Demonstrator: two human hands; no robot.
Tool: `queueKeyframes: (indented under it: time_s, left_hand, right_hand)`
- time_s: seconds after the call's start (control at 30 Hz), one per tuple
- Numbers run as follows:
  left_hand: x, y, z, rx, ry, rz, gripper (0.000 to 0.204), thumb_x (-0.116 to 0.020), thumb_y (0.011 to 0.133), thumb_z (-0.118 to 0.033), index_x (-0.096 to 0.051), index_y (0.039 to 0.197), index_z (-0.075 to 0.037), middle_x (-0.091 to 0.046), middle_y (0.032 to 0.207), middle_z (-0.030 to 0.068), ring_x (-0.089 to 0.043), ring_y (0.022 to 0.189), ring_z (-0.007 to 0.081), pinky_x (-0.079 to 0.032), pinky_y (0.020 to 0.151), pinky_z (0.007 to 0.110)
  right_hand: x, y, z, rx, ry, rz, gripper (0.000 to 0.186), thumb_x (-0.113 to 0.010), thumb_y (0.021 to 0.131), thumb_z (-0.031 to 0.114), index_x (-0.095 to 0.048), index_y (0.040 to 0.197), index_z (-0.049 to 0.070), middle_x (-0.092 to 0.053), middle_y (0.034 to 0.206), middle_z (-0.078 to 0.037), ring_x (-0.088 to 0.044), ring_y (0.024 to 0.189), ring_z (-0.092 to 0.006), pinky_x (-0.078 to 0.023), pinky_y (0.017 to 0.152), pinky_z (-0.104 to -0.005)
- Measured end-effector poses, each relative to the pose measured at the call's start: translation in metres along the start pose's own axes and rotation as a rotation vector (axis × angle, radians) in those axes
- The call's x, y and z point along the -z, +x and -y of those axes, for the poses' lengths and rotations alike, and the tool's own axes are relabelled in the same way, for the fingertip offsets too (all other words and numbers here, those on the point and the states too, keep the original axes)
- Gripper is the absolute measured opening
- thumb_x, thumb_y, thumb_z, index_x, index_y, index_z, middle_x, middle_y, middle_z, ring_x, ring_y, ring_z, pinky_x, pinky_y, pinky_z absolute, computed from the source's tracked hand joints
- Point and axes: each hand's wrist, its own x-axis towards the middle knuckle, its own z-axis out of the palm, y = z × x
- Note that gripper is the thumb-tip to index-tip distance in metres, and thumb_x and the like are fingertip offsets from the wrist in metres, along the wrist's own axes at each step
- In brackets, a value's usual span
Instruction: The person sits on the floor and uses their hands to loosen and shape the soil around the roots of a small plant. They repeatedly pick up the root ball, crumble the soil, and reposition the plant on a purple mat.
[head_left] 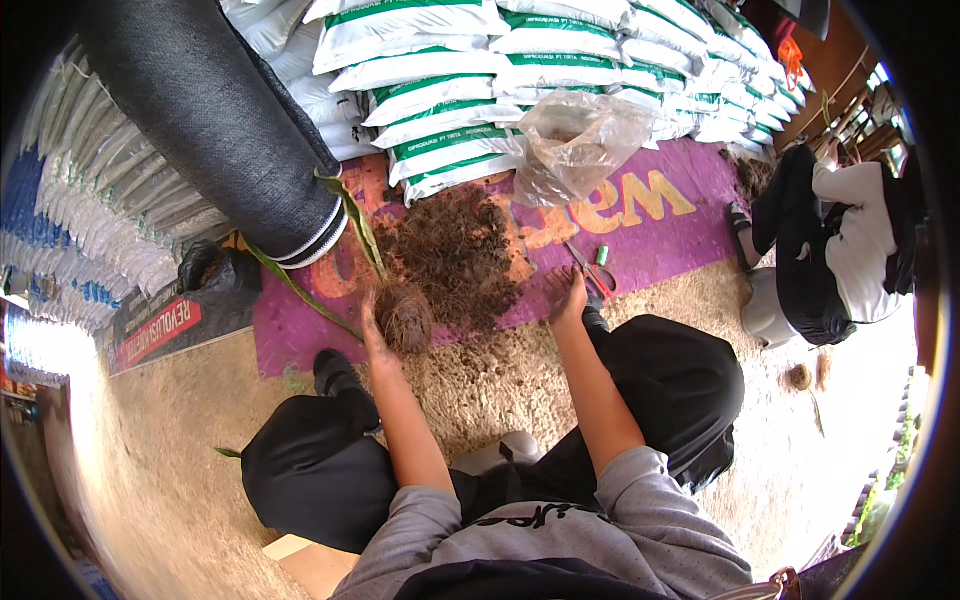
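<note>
My left hand (373, 328) cups the left side of a brown, fibre-covered root ball (404, 318), from which long green leaves (357, 222) rise and spread. The fingers of that hand are partly hidden behind the ball. Right of it lies a loose heap of dark brown fibrous soil (452, 250) on a purple printed sheet. My right hand (568, 295) is held apart from the heap at its right, fingers spread, soil-stained and holding nothing. Close to this hand are red-handled scissors (604, 282) and a small green thread spool (602, 255).
White-and-green sacks (440, 120) are stacked at the back, with a clear plastic bag (580, 145) before them. A black mesh roll (215, 120) leans in at the left, near a black bag (222, 272). Another person (835, 240) sits at the right.
</note>
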Motion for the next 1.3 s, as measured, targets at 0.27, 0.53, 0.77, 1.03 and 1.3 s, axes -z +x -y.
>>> queueKeyframes:
  time_s: [0.27, 0.53, 0.77, 1.03, 1.3]
  left_hand:
    - [-0.029, -0.008, -0.009, 0.043, -0.092, 0.148, 0.047, -0.044, 0.088, -0.044, -0.060, 0.106, -0.004, -0.064, 0.098, 0.0107, -0.062, 0.086, 0.0235, -0.052, 0.073, 0.037]
    - [-0.018, 0.015, 0.020, -0.021, -0.193, 0.178, 0.052, -0.046, 0.088, -0.047, -0.054, 0.115, -0.004, -0.061, 0.106, 0.0127, -0.062, 0.092, 0.0248, -0.053, 0.077, 0.039]
    - [-0.001, 0.041, 0.050, -0.035, -0.237, 0.251, 0.059, -0.059, 0.081, -0.047, -0.050, 0.120, -0.003, -0.058, 0.113, 0.0149, -0.061, 0.094, 0.0272, -0.055, 0.074, 0.041]
    - [-0.009, 0.047, 0.060, 0.075, -0.352, 0.191, 0.060, -0.049, 0.085, -0.051, -0.048, 0.123, -0.004, -0.057, 0.116, 0.0163, -0.058, 0.101, 0.0310, -0.051, 0.083, 0.046]
    - [-0.025, 0.044, 0.059, 0.114, -0.352, 0.065, 0.041, -0.045, 0.090, -0.038, -0.057, 0.110, -0.004, -0.062, 0.103, 0.0120, -0.063, 0.089, 0.0259, -0.054, 0.075, 0.042]
  right_hand:
    - [-0.030, 0.038, -0.043, 0.225, -0.851, 0.230, 0.031, -0.055, 0.083, 0.015, -0.057, 0.111, 0.004, -0.062, 0.104, -0.013, -0.058, 0.097, -0.0307, -0.045, 0.083, -0.0436]
    - [-0.058, 0.049, -0.109, 1.014, -2.101, 0.869, 0.059, -0.055, 0.079, 0.008, -0.036, 0.135, 0.009, -0.034, 0.138, -0.010, -0.038, 0.121, -0.0287, -0.027, 0.103, -0.0505]
    - [-0.061, 0.073, -0.099, 0.787, -2.304, 0.775, 0.044, -0.063, 0.073, 0.009, -0.054, 0.116, 0.009, -0.043, 0.121, -0.009, -0.040, 0.117, -0.0281, -0.029, 0.100, -0.0486]
    - [-0.093, 0.088, -0.068, 0.265, -1.263, 0.503, 0.044, -0.075, 0.070, 0.023, -0.060, 0.104, 0.000, -0.064, 0.097, -0.014, -0.060, 0.092, -0.0182, -0.044, 0.084, -0.0358]
    - [-0.124, 0.100, -0.096, -0.362, -0.009, 0.568, 0.042, -0.056, 0.088, 0.035, -0.053, 0.120, 0.008, -0.062, 0.104, -0.003, -0.060, 0.092, -0.0227, -0.048, 0.080, -0.0356]
